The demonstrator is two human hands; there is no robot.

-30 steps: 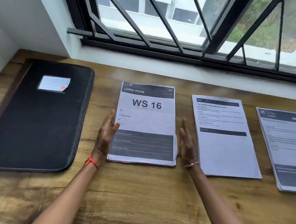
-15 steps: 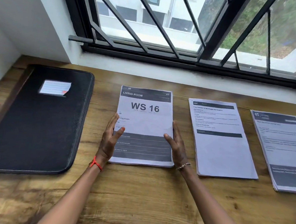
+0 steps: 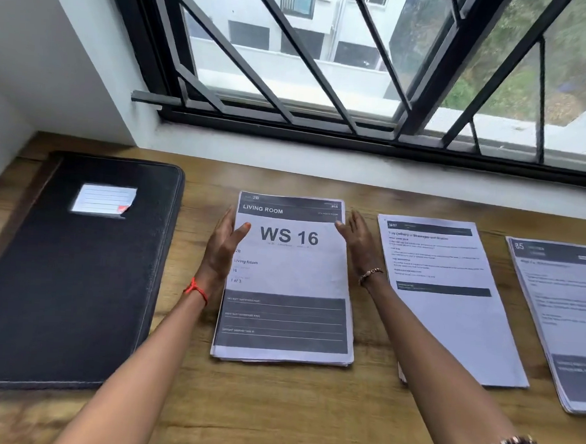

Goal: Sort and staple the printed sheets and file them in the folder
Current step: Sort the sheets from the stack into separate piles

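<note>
Sorting step: squaring the stack (image 3: 288, 280).
Left hand (image 3: 222, 251) and right hand (image 3: 359, 250), flat and unclenched, press its sides; stapling likely next, no stapler visible.

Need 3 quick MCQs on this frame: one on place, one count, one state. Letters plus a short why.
1. Where does the black folder lie relative to the WS 16 stack?
A. to its left
B. to its right
C. on top of it

2. How many paper stacks lie on the table?
A. two
B. three
C. five

3. What state is the black folder in?
A. open, sheets inside
B. closed, lying flat
C. standing on edge

Answers:
1 A: it sits at the table's left end, apart from the stack.
2 B: the WS 16 stack, a middle stack and a right stack.
3 B: its cover faces up, with the label on top.
</note>
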